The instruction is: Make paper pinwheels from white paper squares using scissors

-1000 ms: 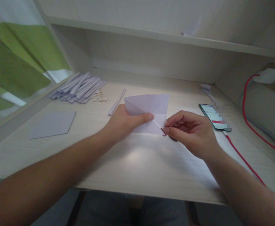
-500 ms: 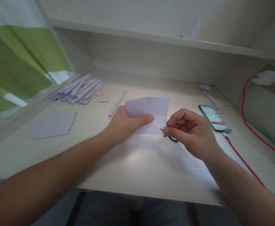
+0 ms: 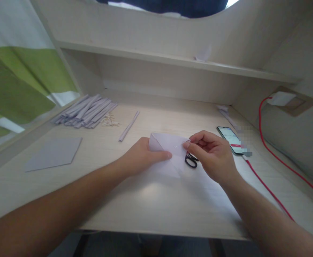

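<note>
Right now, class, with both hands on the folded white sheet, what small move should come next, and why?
Probably press the fold flat. The left hand pins the white paper to the desk with its thumb, while the right hand pinches its upper edge; the sheet does not yet lie fully flat.

Scissors (image 3: pixel 191 160) just beside right hand (image 3: pixel 212 157)
</note>
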Tool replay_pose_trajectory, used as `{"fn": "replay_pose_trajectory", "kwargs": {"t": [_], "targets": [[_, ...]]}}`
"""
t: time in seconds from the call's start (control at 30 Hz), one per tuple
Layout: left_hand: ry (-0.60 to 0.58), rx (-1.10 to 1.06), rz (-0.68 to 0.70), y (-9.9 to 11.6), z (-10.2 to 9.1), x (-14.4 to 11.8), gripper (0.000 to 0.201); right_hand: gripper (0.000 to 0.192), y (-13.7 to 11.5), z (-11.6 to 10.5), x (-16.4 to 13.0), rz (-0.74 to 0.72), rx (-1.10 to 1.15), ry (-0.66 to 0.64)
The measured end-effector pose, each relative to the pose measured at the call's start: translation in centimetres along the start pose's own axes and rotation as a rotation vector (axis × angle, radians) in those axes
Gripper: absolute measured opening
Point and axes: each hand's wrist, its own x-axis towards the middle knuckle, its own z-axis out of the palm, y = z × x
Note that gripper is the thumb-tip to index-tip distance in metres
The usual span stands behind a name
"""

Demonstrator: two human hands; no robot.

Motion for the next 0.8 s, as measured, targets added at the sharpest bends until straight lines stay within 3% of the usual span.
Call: {"fn": "replay_pose_trajectory", "kwargs": {"t": [0.2,0.33,0.43,0.7,0.8], "targets": [[-0.027,-0.003,0.017,-0.3,-0.3,0.1,0.023,0.02,-0.1,-0.1,0.2,0.02,0.064,-0.014],[-0.068,0.036,0.03,-0.4,-0.6,0.3,0.024,0.019,0.0,-0.2,0.3,0.045,0.014,-0.044],[-0.034,0.075,0.055,-0.1,-1.0,0.5,0.021,0.017,0.2,-0.3,0.3,0.07,-0.038,-0.071],[0.011,0.133,0.081,0.6,-2.6,1.1,0.018,0.008,1.2,-0.5,0.3,0.196,-0.072,-0.305],[-0.03,0.125,0.08,0.6,-2.9,1.2,0.017,0.01,1.0,-0.3,0.3,0.186,0.005,-0.286]]}}
